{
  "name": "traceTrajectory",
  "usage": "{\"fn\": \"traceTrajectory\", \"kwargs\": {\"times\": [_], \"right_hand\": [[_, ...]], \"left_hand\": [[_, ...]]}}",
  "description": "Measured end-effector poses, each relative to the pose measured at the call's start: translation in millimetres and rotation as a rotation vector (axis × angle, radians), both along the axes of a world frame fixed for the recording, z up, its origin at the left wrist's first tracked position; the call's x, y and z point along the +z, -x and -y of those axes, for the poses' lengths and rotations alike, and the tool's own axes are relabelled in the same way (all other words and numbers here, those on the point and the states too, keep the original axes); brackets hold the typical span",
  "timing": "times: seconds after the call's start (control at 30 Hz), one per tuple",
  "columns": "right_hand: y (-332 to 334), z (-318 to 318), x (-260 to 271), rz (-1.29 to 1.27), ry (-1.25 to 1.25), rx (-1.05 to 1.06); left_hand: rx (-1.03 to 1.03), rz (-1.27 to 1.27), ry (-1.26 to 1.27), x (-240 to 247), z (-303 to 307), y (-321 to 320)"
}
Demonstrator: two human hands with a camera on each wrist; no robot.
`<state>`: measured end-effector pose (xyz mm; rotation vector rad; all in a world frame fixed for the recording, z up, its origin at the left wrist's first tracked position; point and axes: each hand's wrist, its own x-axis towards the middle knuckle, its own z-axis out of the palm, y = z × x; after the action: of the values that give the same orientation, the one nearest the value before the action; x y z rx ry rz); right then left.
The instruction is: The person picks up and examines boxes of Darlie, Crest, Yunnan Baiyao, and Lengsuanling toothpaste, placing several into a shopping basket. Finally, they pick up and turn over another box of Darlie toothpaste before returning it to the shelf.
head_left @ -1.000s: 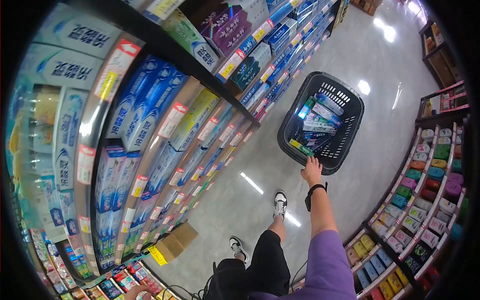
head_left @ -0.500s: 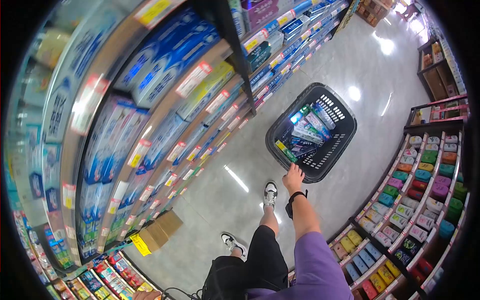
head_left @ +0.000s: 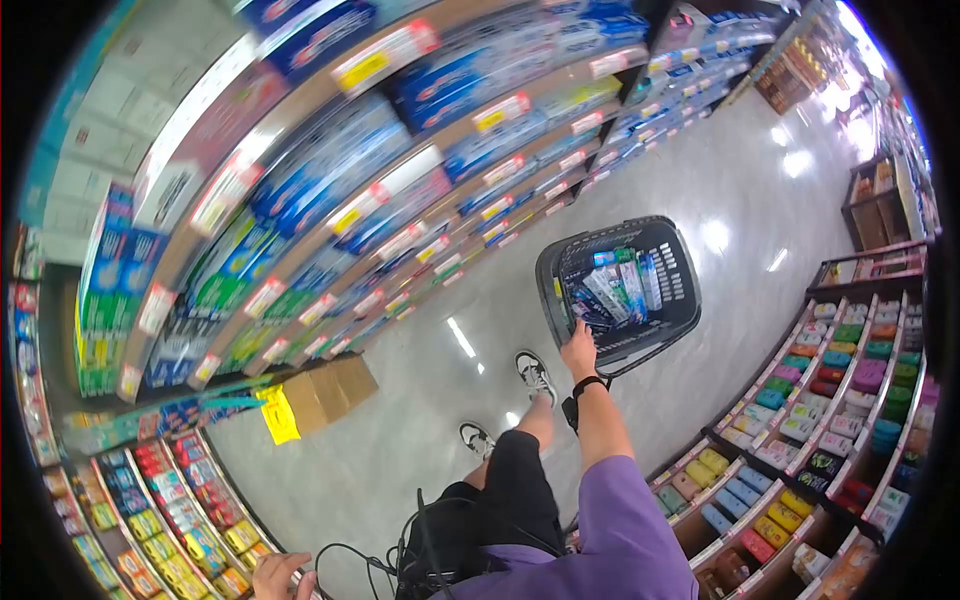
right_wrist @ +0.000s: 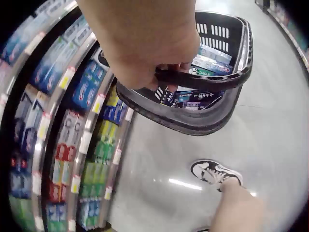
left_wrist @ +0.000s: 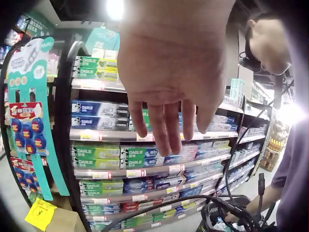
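Note:
My right hand (head_left: 578,350) grips the black handle (right_wrist: 207,81) of a plastic shopping basket (head_left: 645,345), fingers curled round the bar in the right wrist view. The basket hangs ahead of my legs. Inside lie several toothpaste boxes (head_left: 622,290), mostly white, blue and green; one reads DARLIE. My left hand (left_wrist: 169,82) holds nothing. Its fingers hang down loosely in front of the toothpaste shelves (left_wrist: 149,170), and in the head view only part of it shows at the bottom edge.
Toothpaste shelving (head_left: 400,130) runs along the left. A cardboard box (head_left: 335,388) with a yellow tag sits on the floor at its end. Racks of coloured packs (head_left: 770,510) line the right. Grey floor (head_left: 420,360) lies between. Black cables (head_left: 375,560) hang by my waist.
The view has turned left, and more of the end shelves shows. The basket, still held by my right hand, has swung round in view. More of my left hand appears.

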<state>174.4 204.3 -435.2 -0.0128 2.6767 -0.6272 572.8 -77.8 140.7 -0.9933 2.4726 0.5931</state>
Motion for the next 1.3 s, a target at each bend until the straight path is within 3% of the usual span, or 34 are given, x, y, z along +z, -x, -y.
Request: {"fn": "traceTrajectory", "kwargs": {"times": [0.17,0.23,0.37,0.5,0.63,0.67,0.83,0.97,1.17,1.2,1.3], "right_hand": [[-70.8,56.1,12.9,0.048,0.11,0.142],[-91.2,91.3,33.1,0.115,0.122,0.113],[-116.6,149.2,24.5,0.049,0.226,0.202],[-122.7,166.4,13.3,0.259,0.216,0.246],[-125.0,133.2,-16.9,0.377,0.087,0.251],[-125.4,121.2,-40.3,0.388,0.002,0.289],[-109.0,59.9,-57.1,0.494,-0.325,0.595],[-100.8,21.6,-84.9,0.678,-0.453,0.65],[-78.8,42.1,-120.7,0.525,-0.123,0.01],[-74.9,41.3,-149.6,0.554,-0.048,-0.097],[-68.5,52.5,-201.2,0.536,0.044,-0.111]], "left_hand": [[0.02,-0.171,-0.059,-11.8,11.8,-65.5],[0.013,-0.125,-0.07,-12.8,16.8,-70.0],[0.059,-0.118,-0.079,-20.8,19.6,-69.2],[0.062,-0.073,-0.07,-31.4,21.1,-66.9],[0.205,-0.046,-0.143,-39.1,26.1,-51.0],[0.212,-0.04,-0.143,-42.3,27.4,-43.8],[0.174,0.028,-0.197,-63.4,36.8,-20.5],[0.23,0.05,-0.223,-72.9,41.6,5.6],[0.21,0.096,-0.236,-101.2,52.1,19.5],[0.261,0.136,-0.266,-103.9,54.2,27.5],[0.311,0.191,-0.269,-115.5,54.2,33.6]]}}
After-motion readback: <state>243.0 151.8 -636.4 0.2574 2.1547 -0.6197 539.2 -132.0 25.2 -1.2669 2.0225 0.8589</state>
